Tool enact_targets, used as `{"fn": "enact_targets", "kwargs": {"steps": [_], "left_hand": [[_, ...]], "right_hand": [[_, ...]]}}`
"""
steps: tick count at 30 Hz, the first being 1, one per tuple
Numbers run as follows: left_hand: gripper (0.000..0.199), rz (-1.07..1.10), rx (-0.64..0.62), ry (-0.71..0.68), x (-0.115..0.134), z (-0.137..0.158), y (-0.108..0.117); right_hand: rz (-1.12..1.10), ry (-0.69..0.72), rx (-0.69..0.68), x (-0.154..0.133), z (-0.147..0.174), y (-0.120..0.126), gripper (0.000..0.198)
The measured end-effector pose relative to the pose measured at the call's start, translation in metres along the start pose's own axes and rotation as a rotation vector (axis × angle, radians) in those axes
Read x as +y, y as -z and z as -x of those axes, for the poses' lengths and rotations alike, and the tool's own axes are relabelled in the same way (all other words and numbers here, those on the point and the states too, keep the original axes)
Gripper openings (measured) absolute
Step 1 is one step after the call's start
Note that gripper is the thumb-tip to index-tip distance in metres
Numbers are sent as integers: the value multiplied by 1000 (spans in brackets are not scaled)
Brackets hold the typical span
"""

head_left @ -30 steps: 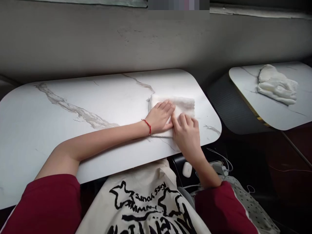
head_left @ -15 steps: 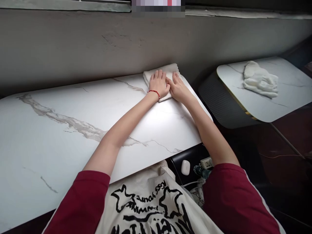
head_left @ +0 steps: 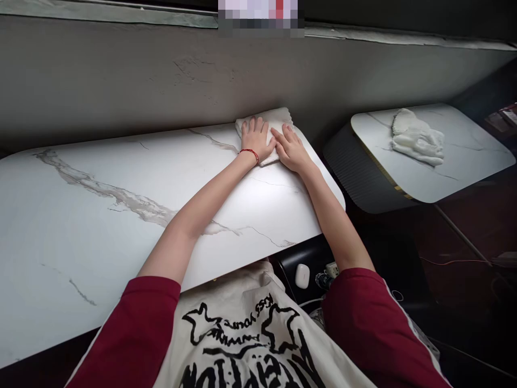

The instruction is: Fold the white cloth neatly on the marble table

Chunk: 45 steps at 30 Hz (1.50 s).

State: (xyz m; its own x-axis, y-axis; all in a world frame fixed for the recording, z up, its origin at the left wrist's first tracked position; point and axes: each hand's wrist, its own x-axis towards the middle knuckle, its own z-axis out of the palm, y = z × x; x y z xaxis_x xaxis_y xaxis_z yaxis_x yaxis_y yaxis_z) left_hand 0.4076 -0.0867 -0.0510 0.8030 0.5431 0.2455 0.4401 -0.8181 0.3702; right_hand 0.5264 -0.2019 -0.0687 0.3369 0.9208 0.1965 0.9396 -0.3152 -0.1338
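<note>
While a grey wall (head_left: 133, 81) ran behind the white marbled table (head_left: 266, 215), a folded white cloth (head_left: 278, 117) lay at the table's far right corner. The left hand (head_left: 256, 139) and right hand (head_left: 291, 151) reached palm-down over it, fingers flat and parted, gripping nothing, presumably to spread their pressure.

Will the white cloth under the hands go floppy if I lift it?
The white cloth would probably droop, since it looks like soft, fuzzy fabric. It likely won't roll, being flat rather than round.
</note>
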Motion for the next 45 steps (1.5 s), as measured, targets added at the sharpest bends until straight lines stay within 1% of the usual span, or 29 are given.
{"fn": "enact_targets", "kwargs": {"steps": [2,7,10,13,16,19,23,25,27,29,32,35,37,41,45], "left_hand": [[57,-6,2,-9,-1,2,0],[62,-72,-51,-40,0,9,3],[63,-89,-82,-82,6,16,5],[67,-99,-127,-136,17,25,5],[68,-103,-166,-199,36,40,1],[68,-97,-184,-281,60,63,-6],[68,-103,-167,-461,88,97,-16],[67,-115,-141,-538,96,109,-19],[66,-131,-114,-574,98,115,-21],[66,-141,-100,-581,96,113,-21],[64,-125,-105,-555,89,98,-21],[64,-94,-138,-469,78,76,-20],[64,-84,-139,-394,69,64,-18],[64,-105,-111,-263,50,46,-9],[67,-126,-109,-189,28,29,-2]], "right_hand": [[-4,-8,7,-3,2,0,60],[14,-14,57,-6,13,-1,58],[53,-5,63,-10,27,3,57],[112,-22,64,-13,47,11,56],[132,-53,73,-16,81,22,56],[90,-87,115,-22,129,32,56],[51,-236,188,-40,194,40,57],[82,-306,219,-47,214,41,57],[96,-327,213,-47,220,39,55],[70,-314,190,-39,214,37,52],[21,-254,173,-15,187,30,50],[30,-163,162,7,152,19,52],[41,-103,146,17,127,12,53],[33,9,80,24,83,4,58],[23,47,62,21,43,-5,63]]}}
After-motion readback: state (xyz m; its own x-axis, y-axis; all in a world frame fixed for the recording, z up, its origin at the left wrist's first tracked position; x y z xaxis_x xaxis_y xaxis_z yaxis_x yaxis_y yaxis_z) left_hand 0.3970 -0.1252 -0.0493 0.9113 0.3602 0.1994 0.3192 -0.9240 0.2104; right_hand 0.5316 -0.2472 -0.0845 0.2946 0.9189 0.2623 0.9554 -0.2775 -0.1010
